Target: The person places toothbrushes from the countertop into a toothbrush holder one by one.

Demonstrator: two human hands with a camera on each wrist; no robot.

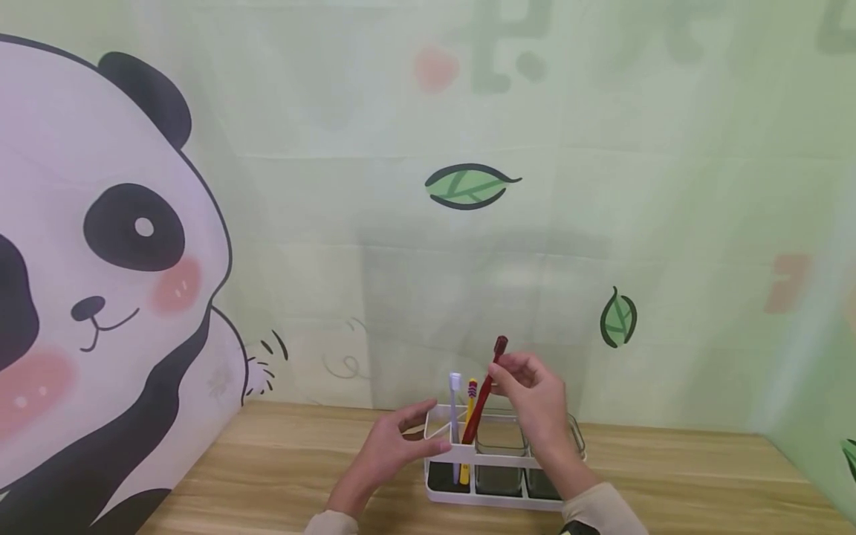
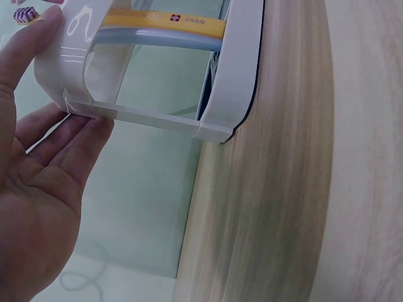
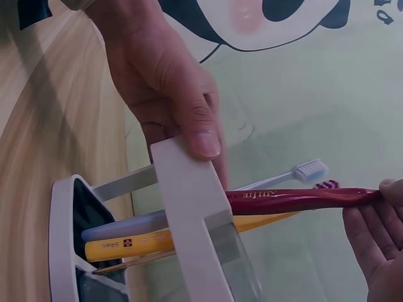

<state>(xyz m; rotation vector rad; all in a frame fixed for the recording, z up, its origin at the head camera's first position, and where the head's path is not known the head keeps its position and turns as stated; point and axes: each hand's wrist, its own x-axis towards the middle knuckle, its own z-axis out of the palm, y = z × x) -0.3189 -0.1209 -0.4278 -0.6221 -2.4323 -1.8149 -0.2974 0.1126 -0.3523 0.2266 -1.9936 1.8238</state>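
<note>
A white toothbrush holder [image 1: 495, 501] with a raised upper frame stands on the table. My left hand [image 1: 391, 446] grips the frame's left end, thumb in front and fingers behind, also visible in the left wrist view. A pale lavender toothbrush [image 1: 454, 409] and a yellow toothbrush [image 1: 464, 475] stand in the left compartment, heads up. Near its head, my right hand [image 1: 540, 405] pinches a dark red toothbrush [image 1: 483, 397], tilted to the right. Its handle end is at the frame's opening beside the other two; in the right wrist view the white band hides that end.
Clear cups [image 1: 501, 438] sit in the holder's other compartments, partly hidden by my right hand. Wooden tabletop [image 1: 669, 475] extends to both sides. A green printed backdrop [image 1: 301, 186] with a panda [image 1: 120, 134] rises behind the table.
</note>
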